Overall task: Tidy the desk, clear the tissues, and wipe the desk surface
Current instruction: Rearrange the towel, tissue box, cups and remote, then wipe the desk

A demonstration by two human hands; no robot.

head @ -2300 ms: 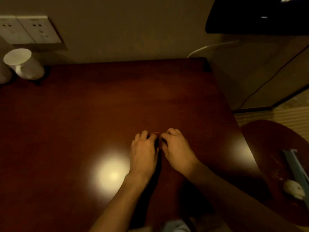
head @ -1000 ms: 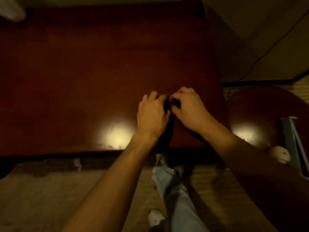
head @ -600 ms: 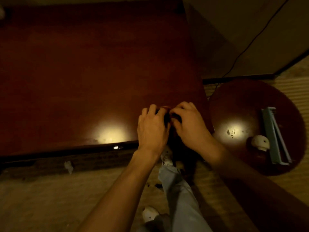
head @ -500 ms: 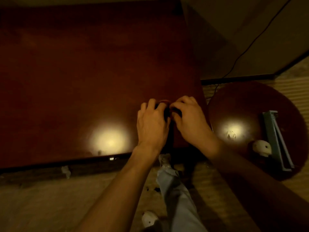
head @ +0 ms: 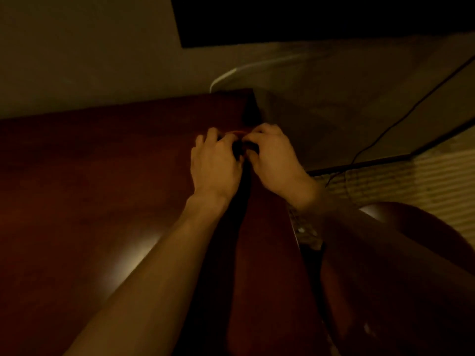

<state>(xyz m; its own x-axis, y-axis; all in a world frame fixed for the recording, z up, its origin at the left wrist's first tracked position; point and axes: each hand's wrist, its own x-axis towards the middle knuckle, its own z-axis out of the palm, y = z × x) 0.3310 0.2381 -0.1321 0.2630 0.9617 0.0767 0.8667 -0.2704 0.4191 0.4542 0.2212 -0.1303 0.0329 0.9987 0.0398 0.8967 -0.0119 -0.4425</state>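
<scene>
The dark red desk fills the left and middle of the head view. My left hand and my right hand are close together above the desk's far right corner, fingers curled toward each other. Between their fingertips they pinch a small dark thing with a reddish edge; most of it is hidden by my fingers and the light is too dim to tell what it is. No tissues show in this view.
A round dark side table stands to the right of the desk, over striped flooring. A black cable runs down the wall to the floor. A white curved strip lies behind the desk corner. A black panel hangs above.
My hands, still together on the small thing, have moved from near the desk's front edge toward its far right corner. The view has lifted, so the floor and my legs are out of sight.
</scene>
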